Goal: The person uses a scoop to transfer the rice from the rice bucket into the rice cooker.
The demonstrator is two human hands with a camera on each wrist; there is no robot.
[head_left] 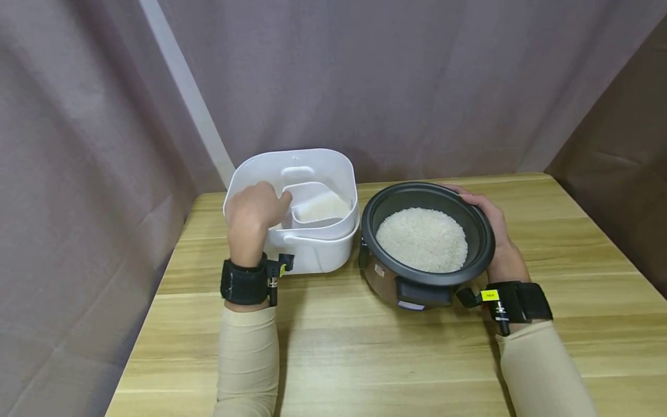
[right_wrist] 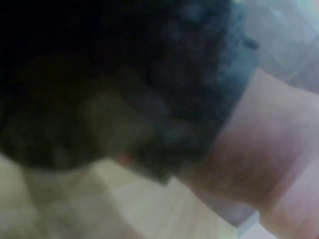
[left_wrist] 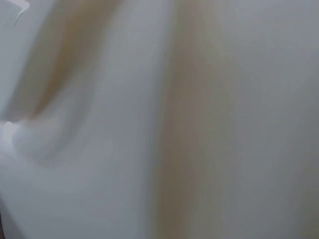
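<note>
- The table [head_left: 365, 359] looked like pale wood with a smooth, faintly shiny grain;
- the white container [head_left: 312, 255] and its scoop [head_left: 307, 194] were smooth, slightly glossy plastic;
- the cooker pot [head_left: 380, 202] had a dark matt lining and a metallic brownish body;
- the backdrop [head_left: 78, 174] was matt, creased cloth.

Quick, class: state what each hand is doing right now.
Left hand: grips the small white plastic scoop of rice.
Right hand: holds the round black rice cooker pot by its rim.
</note>
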